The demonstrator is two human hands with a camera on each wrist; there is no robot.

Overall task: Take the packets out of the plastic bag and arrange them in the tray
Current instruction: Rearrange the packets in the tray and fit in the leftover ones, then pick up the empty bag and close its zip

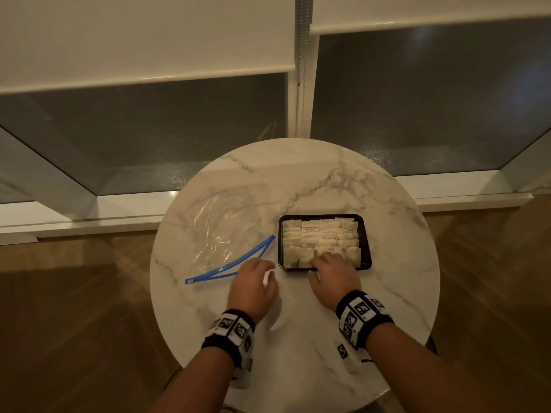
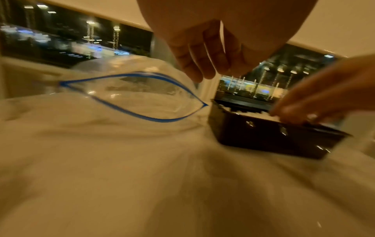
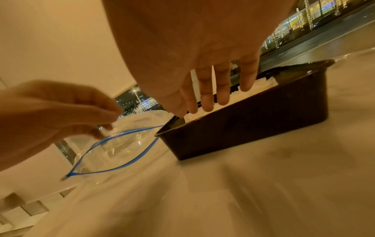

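The plastic bag (image 1: pixel 222 234) lies flat on the left half of the round marble table (image 1: pixel 328 180), its blue zip mouth gaping toward the person, and it looks empty; no packet shows through the clear film in either wrist view. The black tray (image 1: pixel 280 242) sits just right of the bag, near the middle of the table, packed with rows of pale packets (image 1: pixel 316 236) right up to its rim.

The right hand (image 1: pixel 334 278) reaches over the tray's near edge, fingers (image 3: pixel 207 96) straight and spread, tips resting on the packets of the near row; it holds nothing. The left hand (image 1: pixel 253 289) hovers above the table between bag mouth and tray, fingers loosely bent and empty, clear of the zip.

By my judgement the unloading is done and the step in hand is tidying the near row. To do it well, press lightly with flat fingertips and nudge each packet upright against its neighbour without pushing down hard, since the packets look soft and will crush or tip over the low rim. Steadying the tray's near left corner with the free hand would keep it from skating on the smooth marble
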